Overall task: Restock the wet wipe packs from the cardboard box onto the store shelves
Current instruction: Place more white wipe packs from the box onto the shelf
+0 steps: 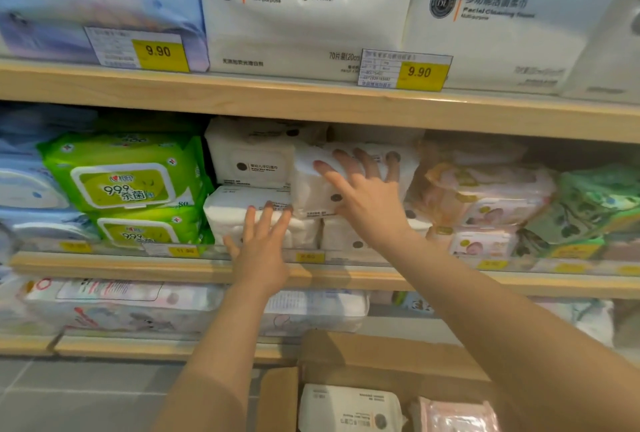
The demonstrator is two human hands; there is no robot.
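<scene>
White wet wipe packs are stacked on the middle shelf [207,267]. My right hand [367,199] lies flat with spread fingers against a tilted white pack [311,185] in the upper row. My left hand [263,244] presses with straight fingers on the lower white pack [228,213] at the shelf front. Another white pack [252,158] sits behind on the left. The open cardboard box [381,355] stands on the floor below, holding a white pack [349,407] and a pink pack [457,414].
Green packs [124,175] stand left of the white ones, pink baby-wipe packs [485,196] to the right. The top shelf carries large facial towel packs [304,16] with yellow price tags [420,73]. The lowest shelf holds more packs [121,307]. Grey floor tiles [86,393] lie at lower left.
</scene>
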